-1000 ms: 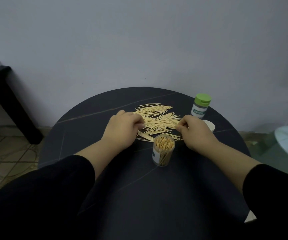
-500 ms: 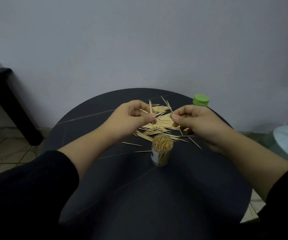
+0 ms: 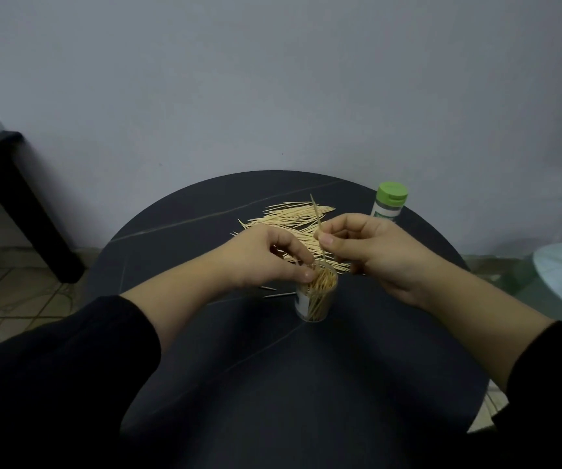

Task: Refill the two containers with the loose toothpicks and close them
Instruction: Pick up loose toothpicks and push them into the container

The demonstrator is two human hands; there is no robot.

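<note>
Head view: my right hand (image 3: 374, 252) keeps a narrow grip on one toothpick (image 3: 317, 214) at mid-length, above the open container (image 3: 317, 299) in the middle of the tabletop (image 3: 273, 384). My left hand (image 3: 266, 258) curls at its rim, and I cannot tell if that grip holds anything. The loose toothpicks (image 3: 293, 216) toward the far edge look light, stiff and slippery, so they are probably best pinched mid-shaft.

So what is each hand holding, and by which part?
Right hand pinches one toothpick near its middle. Left hand hovers at the open container; whether it holds anything cannot be told.

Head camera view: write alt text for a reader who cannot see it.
Over an open clear container of toothpicks on a round dark table, the left hand touches the rim and the right hand pinches one toothpick. Loose toothpicks lie behind; a green-capped container stands far right.
</note>
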